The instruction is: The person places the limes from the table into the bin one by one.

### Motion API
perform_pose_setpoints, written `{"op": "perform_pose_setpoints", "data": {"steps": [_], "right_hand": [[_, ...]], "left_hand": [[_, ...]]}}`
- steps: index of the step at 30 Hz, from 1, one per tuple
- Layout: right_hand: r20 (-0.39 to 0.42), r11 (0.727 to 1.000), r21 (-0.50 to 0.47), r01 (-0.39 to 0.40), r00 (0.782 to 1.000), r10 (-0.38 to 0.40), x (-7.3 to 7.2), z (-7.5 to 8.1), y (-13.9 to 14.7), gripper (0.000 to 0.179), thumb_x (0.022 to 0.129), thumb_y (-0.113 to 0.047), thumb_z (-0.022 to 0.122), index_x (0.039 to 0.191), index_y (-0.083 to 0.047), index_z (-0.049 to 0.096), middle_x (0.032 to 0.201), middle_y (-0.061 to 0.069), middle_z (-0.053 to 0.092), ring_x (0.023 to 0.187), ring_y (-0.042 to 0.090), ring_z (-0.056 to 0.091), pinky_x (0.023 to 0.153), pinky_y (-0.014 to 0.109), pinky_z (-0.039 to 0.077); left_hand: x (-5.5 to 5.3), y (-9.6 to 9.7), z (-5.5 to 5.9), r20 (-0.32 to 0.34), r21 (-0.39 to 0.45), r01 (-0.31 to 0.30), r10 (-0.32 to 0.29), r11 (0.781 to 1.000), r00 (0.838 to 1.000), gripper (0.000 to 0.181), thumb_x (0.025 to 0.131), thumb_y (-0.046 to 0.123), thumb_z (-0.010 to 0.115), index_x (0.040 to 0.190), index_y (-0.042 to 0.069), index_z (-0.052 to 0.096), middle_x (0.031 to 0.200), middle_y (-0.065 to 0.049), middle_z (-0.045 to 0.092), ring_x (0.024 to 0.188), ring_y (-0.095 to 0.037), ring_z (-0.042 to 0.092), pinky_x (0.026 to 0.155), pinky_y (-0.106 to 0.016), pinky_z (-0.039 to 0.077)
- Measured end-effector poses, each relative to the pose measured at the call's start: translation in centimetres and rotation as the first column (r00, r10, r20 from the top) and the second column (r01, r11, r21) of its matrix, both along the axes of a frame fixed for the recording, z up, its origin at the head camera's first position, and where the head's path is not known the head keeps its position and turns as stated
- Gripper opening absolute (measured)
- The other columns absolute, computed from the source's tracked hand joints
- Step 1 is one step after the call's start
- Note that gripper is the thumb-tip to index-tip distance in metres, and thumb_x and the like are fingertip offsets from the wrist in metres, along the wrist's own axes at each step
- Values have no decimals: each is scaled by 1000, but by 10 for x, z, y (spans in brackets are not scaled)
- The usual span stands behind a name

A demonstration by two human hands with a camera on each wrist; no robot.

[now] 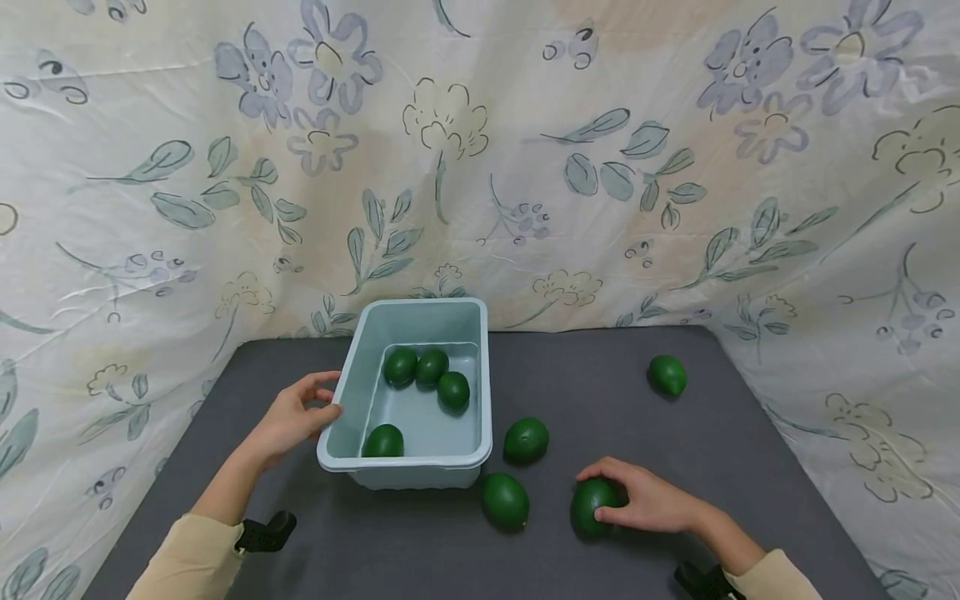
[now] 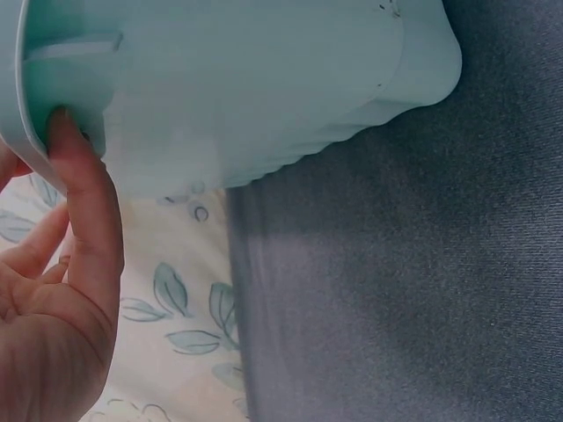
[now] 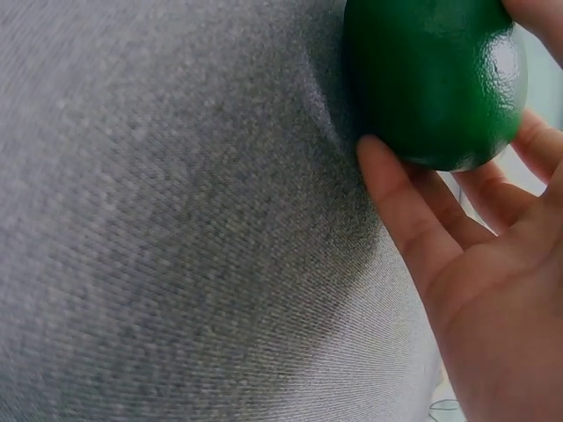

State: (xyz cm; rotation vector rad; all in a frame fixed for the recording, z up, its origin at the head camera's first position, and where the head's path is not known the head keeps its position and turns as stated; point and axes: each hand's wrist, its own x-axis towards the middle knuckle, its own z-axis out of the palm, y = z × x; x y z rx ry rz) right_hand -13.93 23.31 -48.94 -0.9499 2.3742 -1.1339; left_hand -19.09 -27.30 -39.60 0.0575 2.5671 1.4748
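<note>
A light blue plastic bin (image 1: 408,475) stands on the dark table with several limes (image 1: 453,391) inside. My left hand (image 1: 294,417) holds the bin's left rim; in the left wrist view a digit of this hand (image 2: 88,229) tucks under the lip against the outer wall. On the table to the right, my right hand (image 1: 648,497) grips a glossy dark green lime (image 1: 591,507), fingers on its far side and thumb on the near side. The right wrist view shows this lime (image 3: 431,83) low over the cloth, fingertips around it; whether it touches the cloth I cannot tell.
Two loose limes, one (image 1: 527,440) behind the other (image 1: 505,502), lie just right of the bin. Another lime (image 1: 667,376) sits at the far right. A flowered cloth (image 1: 525,167) hangs behind and beside the grey table (image 1: 585,375).
</note>
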Motion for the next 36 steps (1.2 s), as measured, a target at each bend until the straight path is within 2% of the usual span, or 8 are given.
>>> {"op": "perform_pose_setpoints", "data": {"steps": [10,16,22,29,36], "right_hand": [[21,1000,-7,20,1000,-20,-2,-2,-1,44,88,-31,62,125,-10,50,113,1,53,92,5,54,73,26,48],[25,998,-40,50,998,-49,-6,3,-2,46,87,-31,62,125,-8,50,114,3,54,93,6,54,73,27,48],[-32,995,-33,99,995,-100,-12,5,-1,46,86,-29,63,125,-7,50,116,6,53,96,8,54,73,27,50],[-95,985,-47,164,981,-168,-24,10,0,47,85,-22,65,126,-9,49,120,10,51,100,16,55,74,30,51],[-138,975,-92,202,967,-214,-35,20,-3,45,85,-28,66,126,-18,50,122,4,51,101,11,53,77,30,51]], "left_hand": [[1,1,1,1,-7,3,-3,1000,1000,59,88,15,60,140,8,32,111,-20,51,85,-23,61,66,-38,55],[1,0,1,0,-12,2,-2,1000,1000,59,88,14,60,140,8,32,110,-20,50,82,-23,61,64,-38,55],[1,0,1,4,-5,4,-4,1000,1000,59,88,14,60,140,8,32,111,-20,50,83,-23,61,65,-39,55],[1,0,1,-4,-9,2,-2,1000,1000,59,87,14,60,140,8,33,110,-20,51,81,-22,62,65,-40,55],[1,1,0,-8,-13,2,-2,1000,1000,59,88,13,59,140,7,32,110,-21,51,81,-23,62,65,-40,55]]}}
